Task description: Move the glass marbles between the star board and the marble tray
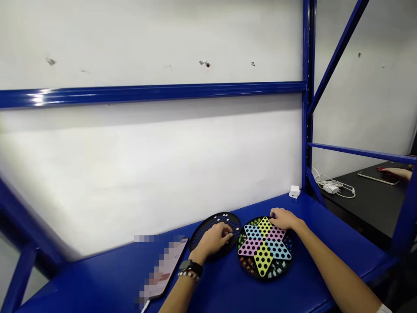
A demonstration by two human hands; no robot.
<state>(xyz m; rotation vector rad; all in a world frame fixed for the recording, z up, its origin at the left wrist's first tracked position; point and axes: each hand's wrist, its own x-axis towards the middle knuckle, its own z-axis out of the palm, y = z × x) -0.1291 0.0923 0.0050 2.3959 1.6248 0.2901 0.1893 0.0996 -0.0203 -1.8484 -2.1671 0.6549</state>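
A round Chinese checkers board [264, 243] lies on the blue tabletop, a star of yellow, blue and pink points with black holes. Around the star, rim compartments hold coloured pieces: red-brown [248, 264], clear [276, 268], green and blue. At the board's far right rim is my right hand [282, 218], its fingers curled down beside the yellow and pink points. To the left lies a black round perforated board [203, 232] with several white pieces. Above its right part, my left hand [216, 238] is closed in a pinch; what it holds is hidden.
A phone or tablet [169, 269] with a cable lies left of the boards. A white charger [294, 191] stands at the back corner. Blue frame bars [156, 92] surround the table. On a black desk at right are cables, a tablet and another person's hand [395, 172].
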